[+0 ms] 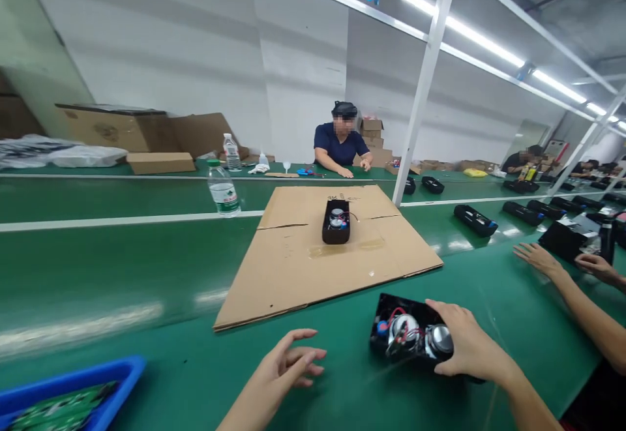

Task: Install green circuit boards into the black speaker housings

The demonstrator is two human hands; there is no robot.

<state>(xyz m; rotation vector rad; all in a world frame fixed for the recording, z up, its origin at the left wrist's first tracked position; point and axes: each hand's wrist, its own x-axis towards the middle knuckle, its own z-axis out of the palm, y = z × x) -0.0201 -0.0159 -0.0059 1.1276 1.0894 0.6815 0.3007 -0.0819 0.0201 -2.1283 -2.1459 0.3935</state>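
My right hand is wrapped round the right end of a black speaker housing at the green bench's near side. Inside the open housing sit two round silver speakers, red wires and a small blue part. To its left, my left hand hovers with fingers apart and slightly curled, holding nothing. A second open black housing, with similar speakers and a loose wire, rests on a flat cardboard sheet beyond my hands.
A blue tray with green circuit boards stands at the lower left. A water bottle is left of the cardboard. Across sits a person; a co-worker's hands are at the right. More black housings line the bench beside a white post.
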